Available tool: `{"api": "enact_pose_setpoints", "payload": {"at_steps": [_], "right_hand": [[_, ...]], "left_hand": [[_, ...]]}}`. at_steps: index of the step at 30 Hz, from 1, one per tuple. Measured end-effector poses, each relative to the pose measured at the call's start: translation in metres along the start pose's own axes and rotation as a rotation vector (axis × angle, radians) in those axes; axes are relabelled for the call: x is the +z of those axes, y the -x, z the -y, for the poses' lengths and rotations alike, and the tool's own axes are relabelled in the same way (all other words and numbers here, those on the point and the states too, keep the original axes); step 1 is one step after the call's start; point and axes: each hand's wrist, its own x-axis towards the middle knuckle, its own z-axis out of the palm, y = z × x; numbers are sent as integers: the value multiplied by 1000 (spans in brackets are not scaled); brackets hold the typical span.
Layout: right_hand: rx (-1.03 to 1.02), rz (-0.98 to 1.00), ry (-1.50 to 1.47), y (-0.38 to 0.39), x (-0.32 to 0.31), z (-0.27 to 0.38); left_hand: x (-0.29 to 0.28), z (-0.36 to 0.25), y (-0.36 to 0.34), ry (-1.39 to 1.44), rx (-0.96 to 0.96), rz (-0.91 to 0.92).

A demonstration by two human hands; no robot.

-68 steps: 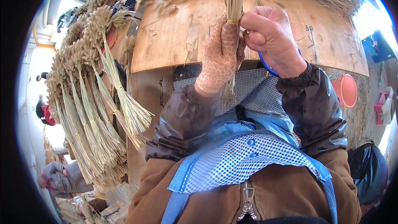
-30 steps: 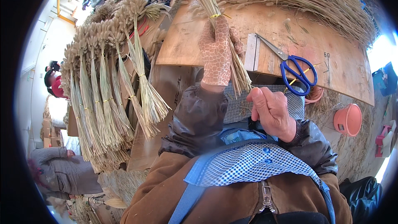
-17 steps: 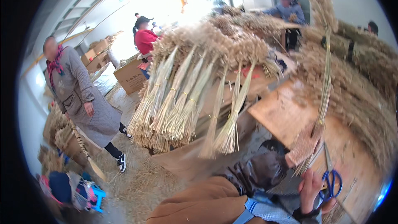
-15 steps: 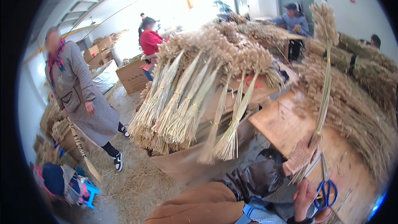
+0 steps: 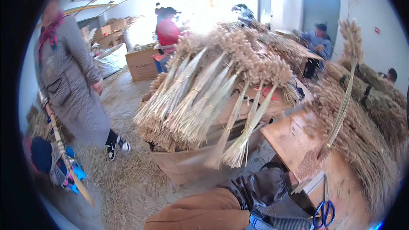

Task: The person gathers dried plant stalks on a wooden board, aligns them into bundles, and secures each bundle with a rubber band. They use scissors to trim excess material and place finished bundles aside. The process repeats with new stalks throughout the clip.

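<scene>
Head view shows, at lower right, the gloved left hand [image 5: 310,165], fingers wrapped around a grass bundle [image 5: 344,102] near blue-handled scissors [image 5: 326,199] on the desk [image 5: 294,140]; the right hand I cannot tell.

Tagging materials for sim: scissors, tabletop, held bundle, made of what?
Scissors: likely steel blades, grey sheen; smooth blue handles, perhaps plastic-coated.
Tabletop: probably plywood, dull, flat tan sheet.
Bundle: apparently dried grass, matte; thin straw-coloured stems, fluffy heads.

smooth white wall [image 5: 375,8] at right; tall grey-blue rectangular door [image 5: 320,10] just left of it. strong white glare [image 5: 200,10] washes out far end. long yellow overhead pipe [image 5: 91,7], upper left. grey floor [image 5: 128,106] strewn with loose straw [image 5: 119,179]. flat light-brown wooden tabletop [image 5: 283,138], lower right.
</scene>
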Motion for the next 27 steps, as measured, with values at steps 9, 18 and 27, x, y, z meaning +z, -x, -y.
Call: {"api": "enact_pose_setpoints", "payload": {"at_steps": [9, 18, 27], "right_hand": [[136, -526, 306, 25, -101, -7], [-367, -740, 160, -89, -107, 40], [-128, -477, -199, -110, -67, 26]], "left_hand": [[33, 20, 37, 544, -439, 474], [30, -24, 49, 116, -304, 552], [26, -11, 43, 222, -541, 634]]}}
